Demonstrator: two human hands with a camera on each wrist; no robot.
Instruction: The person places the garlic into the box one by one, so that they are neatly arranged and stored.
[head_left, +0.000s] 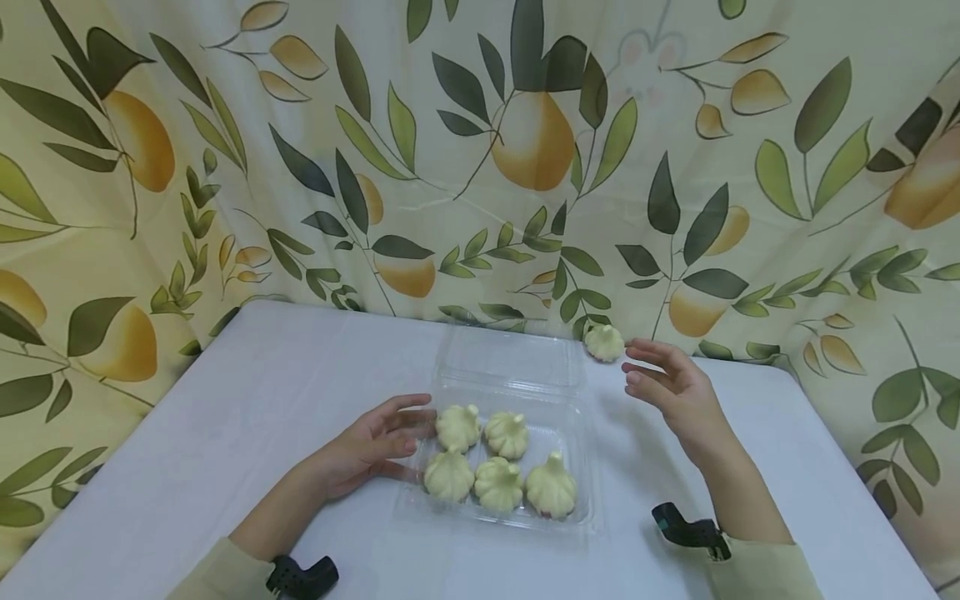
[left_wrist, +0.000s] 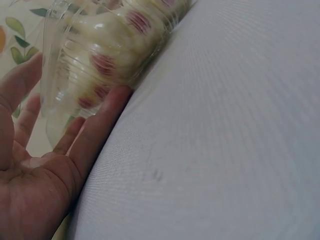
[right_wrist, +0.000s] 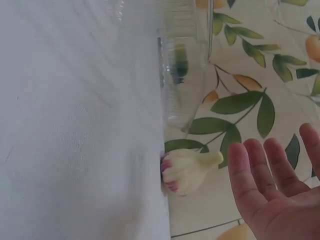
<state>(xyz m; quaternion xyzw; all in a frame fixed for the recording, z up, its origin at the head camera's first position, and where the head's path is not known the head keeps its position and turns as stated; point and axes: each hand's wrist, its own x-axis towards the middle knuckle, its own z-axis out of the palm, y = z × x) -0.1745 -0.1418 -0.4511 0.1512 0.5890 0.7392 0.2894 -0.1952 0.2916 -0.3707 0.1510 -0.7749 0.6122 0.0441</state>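
Note:
On the table stands a clear plastic clamshell box (head_left: 589, 467) with its lid (head_left: 510, 358) folded back away from me. Several pale garlic bulbs (head_left: 552, 487) lie inside, three along the near side and two behind them at the left. My left hand (head_left: 360, 454) rests at the box's left wall, its fingers spread loosely against the plastic. A single garlic bulb (head_left: 603, 342) sits outside, right of the lid. Just right of that bulb hovers my right hand (head_left: 678, 400), holding nothing. In the right wrist view a gap shows between its fingertips and the bulb (right_wrist: 185, 172).
A white cloth covers the table (head_left: 300, 367). Behind its far edge hangs a curtain (head_left: 480, 233) printed with fruit and leaves. Each wrist carries a black camera mount (head_left: 690, 530).

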